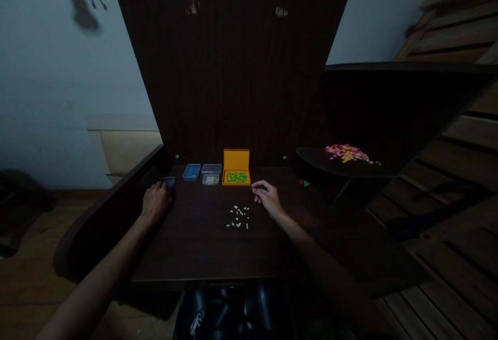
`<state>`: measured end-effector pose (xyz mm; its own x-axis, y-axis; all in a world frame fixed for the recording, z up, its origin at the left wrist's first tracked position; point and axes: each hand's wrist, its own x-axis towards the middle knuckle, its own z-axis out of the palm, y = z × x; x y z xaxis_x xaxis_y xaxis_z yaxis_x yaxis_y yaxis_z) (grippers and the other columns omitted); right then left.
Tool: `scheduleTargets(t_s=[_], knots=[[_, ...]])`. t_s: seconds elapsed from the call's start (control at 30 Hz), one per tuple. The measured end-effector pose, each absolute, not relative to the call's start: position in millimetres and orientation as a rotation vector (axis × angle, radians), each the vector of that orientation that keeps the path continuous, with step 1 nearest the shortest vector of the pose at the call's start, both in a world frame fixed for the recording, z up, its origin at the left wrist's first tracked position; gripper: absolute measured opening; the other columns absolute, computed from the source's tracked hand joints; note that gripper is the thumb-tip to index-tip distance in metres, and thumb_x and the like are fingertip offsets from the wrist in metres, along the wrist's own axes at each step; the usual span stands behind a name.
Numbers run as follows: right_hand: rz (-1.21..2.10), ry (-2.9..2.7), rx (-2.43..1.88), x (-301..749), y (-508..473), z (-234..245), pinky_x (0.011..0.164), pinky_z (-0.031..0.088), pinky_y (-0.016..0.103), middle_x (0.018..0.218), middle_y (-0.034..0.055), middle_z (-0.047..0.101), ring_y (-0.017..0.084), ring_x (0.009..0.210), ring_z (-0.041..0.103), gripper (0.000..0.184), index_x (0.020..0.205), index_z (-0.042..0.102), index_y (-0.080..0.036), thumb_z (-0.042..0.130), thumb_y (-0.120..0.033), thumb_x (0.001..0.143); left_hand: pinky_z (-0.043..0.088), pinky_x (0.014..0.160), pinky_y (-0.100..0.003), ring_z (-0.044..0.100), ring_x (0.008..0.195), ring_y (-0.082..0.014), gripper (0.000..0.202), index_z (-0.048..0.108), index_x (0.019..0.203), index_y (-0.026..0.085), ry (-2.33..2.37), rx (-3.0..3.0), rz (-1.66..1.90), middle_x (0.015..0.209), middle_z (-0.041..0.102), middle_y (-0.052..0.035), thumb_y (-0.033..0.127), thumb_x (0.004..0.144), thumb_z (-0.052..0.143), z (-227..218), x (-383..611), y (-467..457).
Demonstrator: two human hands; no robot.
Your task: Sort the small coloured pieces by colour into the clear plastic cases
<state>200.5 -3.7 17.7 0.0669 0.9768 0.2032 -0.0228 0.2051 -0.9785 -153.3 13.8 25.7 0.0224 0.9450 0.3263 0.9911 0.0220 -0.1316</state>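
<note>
My left hand [156, 200] rests at the left side of the dark desk, its fingers curled at a small clear plastic box [168, 180] that it partly hides. Over the desk, right of the middle, my right hand [267, 198] has its fingers loosely bent and apart, and I see nothing in them. Just beyond its fingertips stands an orange-yellow box [236, 158] with its lid up and many green bits [238, 177] inside. Small pale pieces [239, 215] lie scattered on the desktop, left of and nearer than my right hand.
Clear plastic cases, one with blue contents [192, 171], one dark [212, 168] and one pale [210, 180], stand left of the orange-yellow box. A pile of pink and yellow bits [347, 152] sits on the right shelf [311, 156]. Red and green bits [305, 183] lie below it.
</note>
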Motion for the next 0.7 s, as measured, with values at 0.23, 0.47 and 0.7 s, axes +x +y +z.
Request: scheduleTargets(t_s=[0.23, 0.47, 0.7], knots=[[1.034, -1.267, -1.063, 198.8, -4.1, 16.7, 0.039, 0.032, 0.019, 0.054, -0.0044, 0.054, 0.008, 0.044, 0.049, 0.019, 0.078, 0.06, -0.017, 0.064, -0.031, 0.066, 0.039, 0.075, -0.04, 0.056, 0.088, -0.0308, 0.03, 0.06, 0.089, 0.01, -1.672, -1.988, -0.352, 0.088, 0.062, -0.0179, 0.022, 0.09, 0.033, 47.6, -117.5, -2.2], [1.075, -1.235, -0.964, 197.4, -1.7, 12.4, 0.035, 0.034, 0.016, 0.09, 0.0007, 0.058, 0.006, 0.048, 0.054, 0.043, 0.102, 0.055, -0.02, 0.068, -0.044, 0.069, 0.04, 0.078, -0.036, 0.057, 0.084, -0.0238, 0.022, 0.059, 0.094, 0.013, -1.123, -2.392, -0.623, 0.092, 0.064, -0.0129, 0.017, 0.091, 0.037, 51.1, -52.9, -0.6], [1.103, -1.148, -0.971, 196.7, 1.0, 11.5, 0.042, 0.048, 0.02, 0.102, 0.0049, 0.06, 0.008, 0.056, 0.058, 0.056, 0.113, 0.05, -0.023, 0.066, -0.054, 0.069, 0.037, 0.1, -0.042, 0.06, 0.088, -0.0176, 0.025, 0.061, 0.095, 0.017, -0.641, -2.647, -0.726, 0.094, 0.067, -0.0077, 0.015, 0.093, 0.037, 31.1, -9.0, 3.2]])
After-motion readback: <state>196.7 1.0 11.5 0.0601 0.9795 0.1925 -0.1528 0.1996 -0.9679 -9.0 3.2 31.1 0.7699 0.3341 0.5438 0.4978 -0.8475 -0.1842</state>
